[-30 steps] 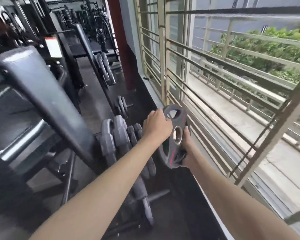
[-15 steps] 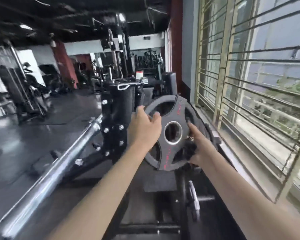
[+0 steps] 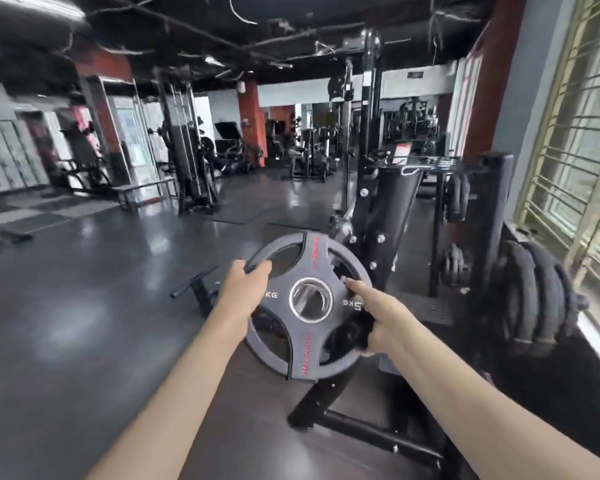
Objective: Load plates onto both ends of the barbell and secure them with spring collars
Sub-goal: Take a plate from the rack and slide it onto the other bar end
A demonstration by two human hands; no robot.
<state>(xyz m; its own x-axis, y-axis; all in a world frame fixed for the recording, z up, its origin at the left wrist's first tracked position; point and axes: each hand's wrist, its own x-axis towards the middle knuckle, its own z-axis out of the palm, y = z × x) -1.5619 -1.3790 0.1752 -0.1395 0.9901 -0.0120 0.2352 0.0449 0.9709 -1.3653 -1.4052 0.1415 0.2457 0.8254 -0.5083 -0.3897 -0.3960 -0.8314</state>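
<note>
A black weight plate (image 3: 307, 344) with red lettering, a steel-ringed centre hole and grip cut-outs is held upright in front of me. My left hand (image 3: 245, 289) grips its upper left rim through a cut-out. My right hand (image 3: 378, 318) grips its right side, thumb resting near the hub. Behind the plate stands a black rack upright (image 3: 392, 220) with bolts. A chrome bar end (image 3: 340, 228) shows just above the plate beside that upright. No spring collar is in view.
Several black plates (image 3: 530, 299) hang on a storage peg at the right, with smaller plates (image 3: 456, 265) behind them. A barred window (image 3: 579, 133) runs along the right wall. The rack's base frame (image 3: 368, 431) crosses the floor below. Gym machines (image 3: 187, 150) stand far left.
The view has swung left, away from the window and plate tree toward the gym floor. Both hands still carry the plate, which now faces me more squarely.
</note>
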